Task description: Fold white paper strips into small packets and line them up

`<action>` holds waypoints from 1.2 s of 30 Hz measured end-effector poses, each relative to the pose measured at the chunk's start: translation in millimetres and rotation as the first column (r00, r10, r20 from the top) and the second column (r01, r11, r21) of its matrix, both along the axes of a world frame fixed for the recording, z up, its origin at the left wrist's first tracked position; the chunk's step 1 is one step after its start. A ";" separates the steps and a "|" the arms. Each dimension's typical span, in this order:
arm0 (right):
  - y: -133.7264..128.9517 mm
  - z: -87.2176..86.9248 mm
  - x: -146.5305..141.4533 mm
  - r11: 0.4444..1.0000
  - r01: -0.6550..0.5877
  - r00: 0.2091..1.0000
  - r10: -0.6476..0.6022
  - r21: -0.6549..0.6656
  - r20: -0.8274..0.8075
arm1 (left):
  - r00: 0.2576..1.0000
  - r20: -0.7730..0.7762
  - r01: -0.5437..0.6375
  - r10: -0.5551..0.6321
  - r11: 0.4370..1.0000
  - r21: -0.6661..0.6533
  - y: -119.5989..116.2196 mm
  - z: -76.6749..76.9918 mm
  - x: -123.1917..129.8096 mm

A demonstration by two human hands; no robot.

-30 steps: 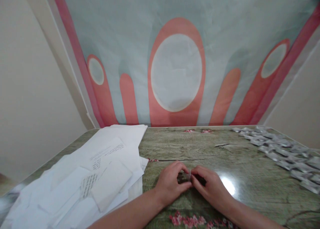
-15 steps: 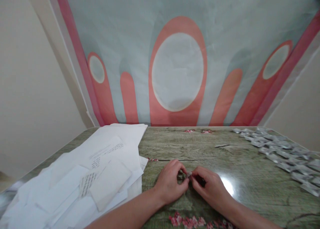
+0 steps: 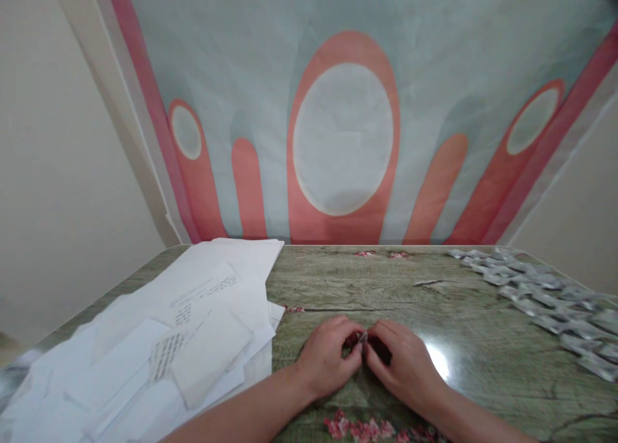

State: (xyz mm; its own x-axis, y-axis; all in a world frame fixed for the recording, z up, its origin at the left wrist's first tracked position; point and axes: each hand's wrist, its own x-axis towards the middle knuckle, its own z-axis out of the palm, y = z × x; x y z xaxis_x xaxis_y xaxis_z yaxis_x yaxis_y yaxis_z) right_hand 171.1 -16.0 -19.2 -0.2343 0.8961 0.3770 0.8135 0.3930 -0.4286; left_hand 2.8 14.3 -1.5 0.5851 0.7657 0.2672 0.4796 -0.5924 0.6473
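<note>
Above the front middle of the table, my left hand (image 3: 331, 355) and my right hand (image 3: 405, 360) meet at the fingertips. Between them they pinch a small grey-white piece (image 3: 362, 337), with thumb and index finger closed on each side. Most of that piece is covered by the fingers, so its kind cannot be made out. Left of my hands lies a heap of white paper sheets and cut pieces (image 3: 212, 359), some with printed lines. At the far right, rows of grey-white twisted pieces (image 3: 543, 295) lie on the table, pinched in at places.
The table (image 3: 333, 282) has a green-grey wood pattern with printed pink flowers, and a bright light reflection lies beside my right wrist. Behind its back edge hangs a blue-grey cloth (image 3: 261, 69) with red rounded shapes. A plain wall (image 3: 58, 153) stands at the left.
My right hand has shifted slightly left, and the fingertips of both hands are closer together around the small piece. The paper heap and the twisted pieces stay where they were.
</note>
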 end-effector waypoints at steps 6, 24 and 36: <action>-1.6 0.3 0.1 0.999 0.039 0.999 -0.038 -0.029 0.031 | 1.000 -0.014 -0.024 0.024 1.000 -0.002 -0.7 -1.6 0.7; 6.2 -4.1 17.8 0.983 -0.167 0.951 0.140 0.075 0.275 | 0.978 -0.207 0.004 0.038 0.980 0.201 0.6 -2.6 -2.8; 3.1 -8.0 13.5 0.975 -0.192 0.881 0.121 0.112 0.458 | 0.893 -0.449 0.157 0.026 0.918 0.365 -8.9 10.2 -1.2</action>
